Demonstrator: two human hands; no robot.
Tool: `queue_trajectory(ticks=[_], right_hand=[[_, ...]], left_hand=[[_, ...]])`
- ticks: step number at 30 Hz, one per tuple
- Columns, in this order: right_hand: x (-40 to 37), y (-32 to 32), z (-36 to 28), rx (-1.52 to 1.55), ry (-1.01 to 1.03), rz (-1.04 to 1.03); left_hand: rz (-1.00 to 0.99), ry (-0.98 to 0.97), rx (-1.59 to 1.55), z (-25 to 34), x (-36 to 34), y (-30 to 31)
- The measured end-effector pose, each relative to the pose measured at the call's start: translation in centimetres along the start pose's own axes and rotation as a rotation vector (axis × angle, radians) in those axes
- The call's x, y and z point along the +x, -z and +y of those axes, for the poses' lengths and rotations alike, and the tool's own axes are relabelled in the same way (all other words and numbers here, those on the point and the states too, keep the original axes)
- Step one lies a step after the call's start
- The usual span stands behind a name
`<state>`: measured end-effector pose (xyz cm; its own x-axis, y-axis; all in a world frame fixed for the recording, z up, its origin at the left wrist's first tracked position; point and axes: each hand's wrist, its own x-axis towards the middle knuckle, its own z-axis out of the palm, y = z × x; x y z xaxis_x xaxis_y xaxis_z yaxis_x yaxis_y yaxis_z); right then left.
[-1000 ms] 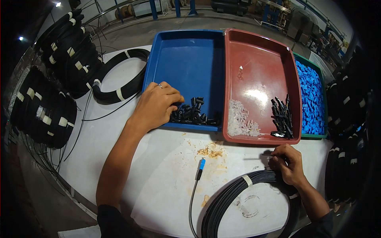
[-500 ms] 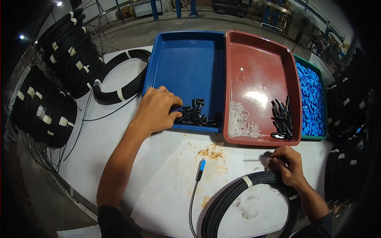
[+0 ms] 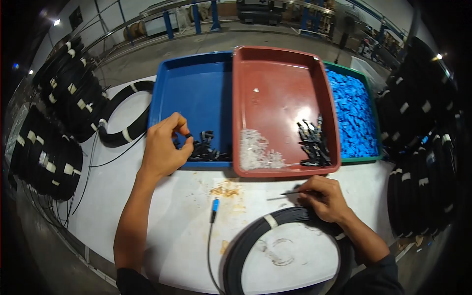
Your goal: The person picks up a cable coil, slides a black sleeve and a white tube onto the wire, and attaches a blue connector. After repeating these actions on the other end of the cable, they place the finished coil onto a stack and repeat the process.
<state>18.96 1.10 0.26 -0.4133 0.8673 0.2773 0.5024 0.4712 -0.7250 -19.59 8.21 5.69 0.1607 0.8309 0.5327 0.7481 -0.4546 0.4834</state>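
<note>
Over the near left part of the blue tray [image 3: 196, 88], my left hand [image 3: 164, 147] pinches a small black sleeve [image 3: 189, 136] between thumb and fingers. Just right of it lies a pile of black sleeves [image 3: 209, 150] in the tray. My right hand [image 3: 324, 196] is closed on the end of a black cable [image 3: 289, 193], which sticks out to the left. Beneath that hand rests the coil of black cable [image 3: 246, 241] with pale tape bands. Its other end carries a blue connector [image 3: 215, 205] with a black boot, lying on the white table.
A red tray [image 3: 275, 73] holds clear pieces [image 3: 255, 152] and black parts [image 3: 314, 142]. The green tray [image 3: 377, 142] beyond is full of blue connector parts [image 3: 349, 113]. Cable coils [image 3: 46, 162] stack up on the left, more coils [image 3: 423, 191] on the right.
The view has turned right, so everything sits further left. My left hand has lifted slightly off the black pile with a sleeve between its fingertips. My right hand still grips the cable end.
</note>
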Motion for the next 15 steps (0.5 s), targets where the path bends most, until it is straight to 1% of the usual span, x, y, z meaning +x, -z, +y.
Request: queue_trajectory(ticks=[2, 3, 5, 6, 8, 9, 10, 11, 13, 15], right_hand=[[-0.2, 0.0, 0.1, 0.035, 0.022, 0.018], [-0.3, -0.1, 0.8, 0.032, 0.070, 0.034], [-0.4, 0.3, 0.4, 0.038, 0.050, 0.053], [-0.6, 0.3, 0.5, 0.040, 0.047, 0.063], [-0.8, 0.1, 1.3, 0.151, -0.019, 0.082], [-0.8, 0.1, 1.4, 0.150, -0.021, 0.091], [-0.8, 0.2, 1.6, 0.153, -0.010, 0.091], [-0.9, 0.2, 1.6, 0.158, -0.002, 0.090], [-0.9, 0.7, 1.5, 0.140, -0.009, 0.097], [-1.1, 0.7, 2.1, 0.130, 0.013, 0.156]], left_hand=[[0.009, -0.008, -0.071, 1.5, -0.2, -0.9], [0.004, -0.021, -0.075, 2.4, -0.3, -1.8], [0.036, -0.069, -0.354, 4.1, -0.6, -3.8], [-0.110, 0.019, -0.373, 5.4, -0.9, -4.1], [-0.164, 0.005, -0.432, 8.0, -1.2, -5.8], [-0.192, -0.009, -0.454, 8.8, -1.5, -6.9], [-0.233, 0.051, -0.460, 10.5, -1.7, -7.2], [-0.233, 0.022, -0.530, 11.0, -2.1, -8.4], [-0.259, 0.101, -0.677, 12.3, -2.9, -10.3], [-0.281, 0.111, -0.661, 13.7, -3.7, -11.3]])
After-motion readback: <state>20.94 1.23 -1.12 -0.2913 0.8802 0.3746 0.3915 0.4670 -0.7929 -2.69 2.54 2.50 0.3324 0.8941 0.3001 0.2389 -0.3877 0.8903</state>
